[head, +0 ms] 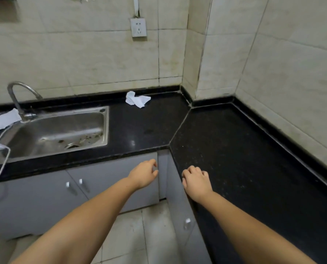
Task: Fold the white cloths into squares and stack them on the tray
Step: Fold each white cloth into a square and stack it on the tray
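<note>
A: Where is the cloth?
B: A crumpled white cloth [137,99] lies on the black table [235,149], well beyond both hands. The left hand [143,174] and right hand [196,181] hang loosely curled, each grip empty.
A: Handling?
B: Likely light and limp; pinch two corners, then spread it. No readable writing; no tray in view.

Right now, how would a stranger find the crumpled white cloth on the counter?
Start at the steel sink and look right along the black counter to the back wall. The crumpled cloth lies there below the wall socket, alone, unlike the flatter cloth behind the tap.
</note>
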Demonstrator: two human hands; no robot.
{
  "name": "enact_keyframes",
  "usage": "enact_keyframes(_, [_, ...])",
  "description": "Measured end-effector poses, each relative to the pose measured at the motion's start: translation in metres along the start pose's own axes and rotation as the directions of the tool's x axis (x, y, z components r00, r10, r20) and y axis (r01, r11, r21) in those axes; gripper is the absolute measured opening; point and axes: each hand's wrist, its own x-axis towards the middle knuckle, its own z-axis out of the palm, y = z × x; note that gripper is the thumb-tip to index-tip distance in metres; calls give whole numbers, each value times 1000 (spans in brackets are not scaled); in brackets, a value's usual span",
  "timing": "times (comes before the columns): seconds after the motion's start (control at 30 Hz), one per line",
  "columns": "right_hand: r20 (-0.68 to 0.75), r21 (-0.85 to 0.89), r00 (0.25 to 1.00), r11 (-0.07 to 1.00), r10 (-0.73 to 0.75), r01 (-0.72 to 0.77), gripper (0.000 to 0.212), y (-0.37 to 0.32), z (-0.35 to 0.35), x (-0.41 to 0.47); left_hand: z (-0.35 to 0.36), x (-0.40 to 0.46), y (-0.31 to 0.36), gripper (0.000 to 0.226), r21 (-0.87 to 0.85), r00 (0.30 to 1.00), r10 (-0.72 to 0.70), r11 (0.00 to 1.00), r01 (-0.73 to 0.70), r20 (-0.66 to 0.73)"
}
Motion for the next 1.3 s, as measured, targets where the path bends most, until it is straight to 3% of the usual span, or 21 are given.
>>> enact_keyframes(0.23, [21, 35, 999, 999, -29, 28, 34, -18, 1, 130, -37, 107, -48, 28, -4, 1000, 7, 1000, -7, -14])
enact_keyframes(0.67, [-1, 119, 996, 989, 89, -88, 30, -52, -20, 366, -128, 324, -131, 27, -2, 996, 60, 998, -60, 68])
enact_keyframes(0.8, [16, 120, 999, 992, 46, -48, 29, -43, -18, 439, -132, 385, -141, 28, -28, 996, 29, 999, -26, 87])
enact_keyframes(0.97, [90, 129, 993, 990, -71, 59, 31, -44, -7, 536, -134, 456, -155, 30, -41, 998, -63, 997, 63, 8])
enact_keyframes(1.13, [62, 147, 980, 973, -190, 179, 46, -41, -1, 627, -130, 515, -164, 44, 140, 980, -95, 983, 120, -173])
enact_keyframes(1.3, [157, 108, 963, 973, -221, 206, 40, -46, 14, 683, -113, 537, -185, 39, 196, 986, -114, 971, 136, -122])
